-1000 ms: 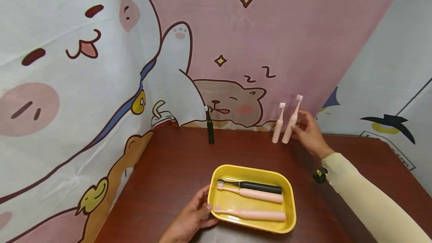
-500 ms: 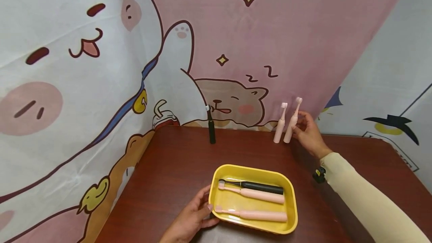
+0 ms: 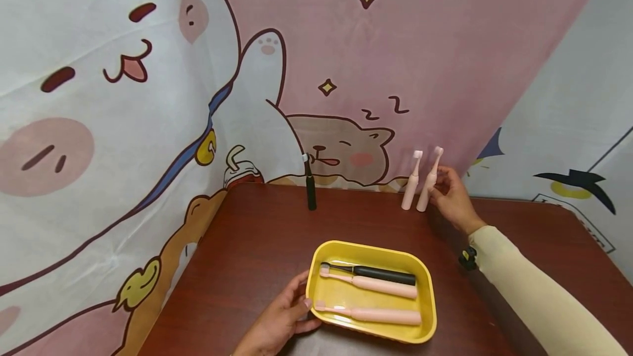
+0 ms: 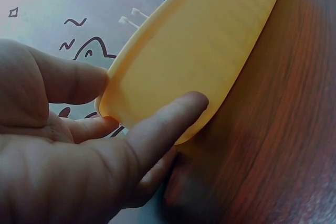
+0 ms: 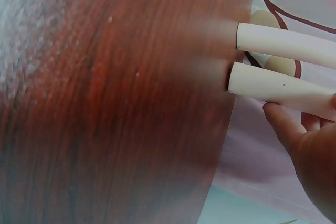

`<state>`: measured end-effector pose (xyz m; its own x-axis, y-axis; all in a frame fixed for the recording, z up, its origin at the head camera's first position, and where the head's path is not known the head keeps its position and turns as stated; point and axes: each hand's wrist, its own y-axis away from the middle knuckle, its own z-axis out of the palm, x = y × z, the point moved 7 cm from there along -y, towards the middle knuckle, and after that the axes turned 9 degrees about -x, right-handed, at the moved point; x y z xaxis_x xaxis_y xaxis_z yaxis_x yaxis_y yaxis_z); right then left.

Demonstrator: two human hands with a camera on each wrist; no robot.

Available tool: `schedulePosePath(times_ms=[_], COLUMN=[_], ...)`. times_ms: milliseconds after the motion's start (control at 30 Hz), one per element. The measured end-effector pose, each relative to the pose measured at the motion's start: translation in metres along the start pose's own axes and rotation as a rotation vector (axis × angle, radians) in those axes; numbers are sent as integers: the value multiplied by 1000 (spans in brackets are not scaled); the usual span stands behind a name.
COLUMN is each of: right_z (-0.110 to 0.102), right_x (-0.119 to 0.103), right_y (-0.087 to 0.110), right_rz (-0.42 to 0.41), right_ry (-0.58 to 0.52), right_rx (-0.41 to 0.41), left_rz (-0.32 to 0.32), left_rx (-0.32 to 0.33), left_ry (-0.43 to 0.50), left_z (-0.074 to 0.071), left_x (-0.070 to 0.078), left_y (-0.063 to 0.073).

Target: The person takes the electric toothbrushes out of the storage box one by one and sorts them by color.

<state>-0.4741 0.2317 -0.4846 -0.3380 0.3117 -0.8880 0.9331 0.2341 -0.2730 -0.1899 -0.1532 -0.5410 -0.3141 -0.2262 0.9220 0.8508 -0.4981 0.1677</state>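
Toward the back right in the head view, my right hand (image 3: 456,205) pinches a pale pink electric toothbrush (image 3: 427,188) by its handle. It stands near the table's back edge, leaning slightly to the right. Just left of it another pink electric toothbrush (image 3: 410,191) stands apart on its base. In the right wrist view both handles show, with the thumb against the nearer handle (image 5: 262,82). My left hand (image 3: 277,315) holds the left end of a yellow plastic basket (image 3: 430,301). Inside lie one black toothbrush (image 3: 383,274) and two pink ones, including the front pink toothbrush (image 3: 386,315).
A black electric toothbrush (image 3: 310,191) with a white head stands upright at the back, left of the pink pair. A cartoon-printed cloth (image 3: 445,43) hangs behind and to the left of the dark red wooden table (image 3: 247,235).
The toothbrush in my right hand has sunk slightly, its head a little lower than before. The left hand keeps its hold on the basket. The head view has shifted slightly.
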Motion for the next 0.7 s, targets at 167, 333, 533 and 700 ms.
schedulePosePath(times_ms=[167,333,533,700], right_z=[1,2,2,4], right_x=[-1,-3,-5,-5], right_y=[0,-2,1,4], right_rz=[-12,-24,-59,-82], right_ry=[16,79,173,191], right_rx=[0,1,8,4], left_rz=[0,7,1,0], left_rx=[-3,-6,-4,0], left_ry=[1,-5,1,2], left_z=[0,0,-1,-2], left_x=[0,1,0,-1], left_y=[0,0,-1,-1])
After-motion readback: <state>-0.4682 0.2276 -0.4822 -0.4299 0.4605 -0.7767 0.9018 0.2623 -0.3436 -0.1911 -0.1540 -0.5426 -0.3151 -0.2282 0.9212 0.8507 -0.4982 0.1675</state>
